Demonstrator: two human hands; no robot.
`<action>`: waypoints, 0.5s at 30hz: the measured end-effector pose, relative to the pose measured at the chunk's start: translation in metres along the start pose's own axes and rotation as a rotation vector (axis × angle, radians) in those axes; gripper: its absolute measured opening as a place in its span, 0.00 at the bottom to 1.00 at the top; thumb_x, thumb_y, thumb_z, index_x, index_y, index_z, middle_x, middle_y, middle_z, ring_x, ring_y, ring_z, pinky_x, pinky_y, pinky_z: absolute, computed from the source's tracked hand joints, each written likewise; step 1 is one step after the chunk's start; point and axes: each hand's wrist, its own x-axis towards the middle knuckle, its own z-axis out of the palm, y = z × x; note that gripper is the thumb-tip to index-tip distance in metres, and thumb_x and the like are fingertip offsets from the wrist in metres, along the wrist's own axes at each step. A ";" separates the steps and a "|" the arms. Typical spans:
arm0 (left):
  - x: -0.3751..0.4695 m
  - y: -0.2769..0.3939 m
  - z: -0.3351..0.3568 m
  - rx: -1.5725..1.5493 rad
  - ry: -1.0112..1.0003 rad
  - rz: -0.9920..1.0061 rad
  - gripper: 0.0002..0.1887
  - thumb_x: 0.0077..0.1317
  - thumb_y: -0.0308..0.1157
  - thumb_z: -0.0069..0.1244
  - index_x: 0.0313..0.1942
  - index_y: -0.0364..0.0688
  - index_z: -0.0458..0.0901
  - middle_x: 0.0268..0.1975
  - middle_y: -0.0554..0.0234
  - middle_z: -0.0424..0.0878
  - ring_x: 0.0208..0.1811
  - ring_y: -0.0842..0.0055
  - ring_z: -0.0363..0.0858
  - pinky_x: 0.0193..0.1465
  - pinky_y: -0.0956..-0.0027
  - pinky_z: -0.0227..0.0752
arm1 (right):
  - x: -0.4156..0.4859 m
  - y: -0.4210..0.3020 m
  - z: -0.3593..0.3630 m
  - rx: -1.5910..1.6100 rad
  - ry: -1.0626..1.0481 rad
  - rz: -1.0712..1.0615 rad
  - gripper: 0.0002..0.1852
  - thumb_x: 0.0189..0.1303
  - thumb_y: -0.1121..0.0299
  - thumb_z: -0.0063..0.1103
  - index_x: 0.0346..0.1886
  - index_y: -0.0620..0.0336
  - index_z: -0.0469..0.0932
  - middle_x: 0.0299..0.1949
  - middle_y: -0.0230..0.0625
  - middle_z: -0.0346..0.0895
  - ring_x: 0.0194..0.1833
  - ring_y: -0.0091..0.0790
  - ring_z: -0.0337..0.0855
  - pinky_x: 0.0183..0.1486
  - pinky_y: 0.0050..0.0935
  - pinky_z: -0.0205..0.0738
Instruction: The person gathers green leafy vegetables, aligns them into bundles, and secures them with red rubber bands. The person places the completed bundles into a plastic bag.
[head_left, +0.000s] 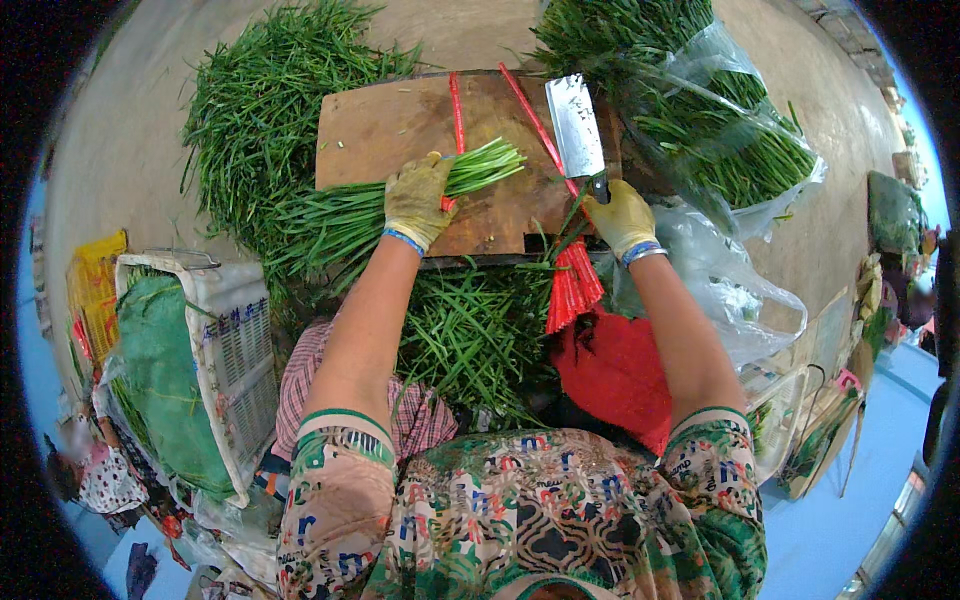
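My left hand (418, 196), in a yellowish work glove, is closed round a bundle of long green leafy stalks (337, 217); the pale stem ends point right over a wooden board (367, 142). A bit of red tape shows under its fingers. My right hand (621, 217), gloved alike, holds the dark handle of a cleaver (576, 127) whose broad blade points away, flat over the board's right side. Red printed strips (574, 281) hang in a bunch off the near edge beside my right hand. One strip runs up across the board, and another red strip (457, 112) lies left of it.
Loose green leaves (277, 97) are heaped beyond the board at left; more (480, 337) lie below it. Bundled greens in clear plastic (727, 142) stand at right, a plastic bag (720, 285) nearer. A white crate (232, 322) stands at left. A person (109, 480) is at far left.
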 end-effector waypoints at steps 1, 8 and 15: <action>-0.001 0.001 -0.001 0.004 0.002 -0.006 0.35 0.50 0.47 0.63 0.59 0.52 0.70 0.63 0.61 0.71 0.60 0.59 0.71 0.60 0.51 0.65 | 0.001 -0.004 -0.002 0.002 -0.006 0.026 0.23 0.55 0.48 0.61 0.41 0.59 0.79 0.45 0.52 0.80 0.49 0.54 0.79 0.52 0.47 0.73; -0.002 0.001 -0.016 0.028 -0.011 0.048 0.43 0.48 0.50 0.64 0.64 0.50 0.65 0.66 0.61 0.68 0.61 0.59 0.71 0.61 0.52 0.65 | 0.002 0.002 0.001 -0.038 -0.031 -0.051 0.24 0.55 0.47 0.62 0.43 0.59 0.79 0.48 0.50 0.79 0.51 0.52 0.79 0.53 0.45 0.73; -0.006 -0.009 -0.035 0.111 -0.137 0.000 0.48 0.47 0.51 0.65 0.67 0.49 0.61 0.66 0.58 0.67 0.61 0.58 0.71 0.61 0.53 0.65 | 0.010 -0.005 -0.023 0.018 0.297 -0.222 0.20 0.53 0.57 0.65 0.48 0.52 0.80 0.40 0.47 0.81 0.43 0.50 0.80 0.45 0.47 0.75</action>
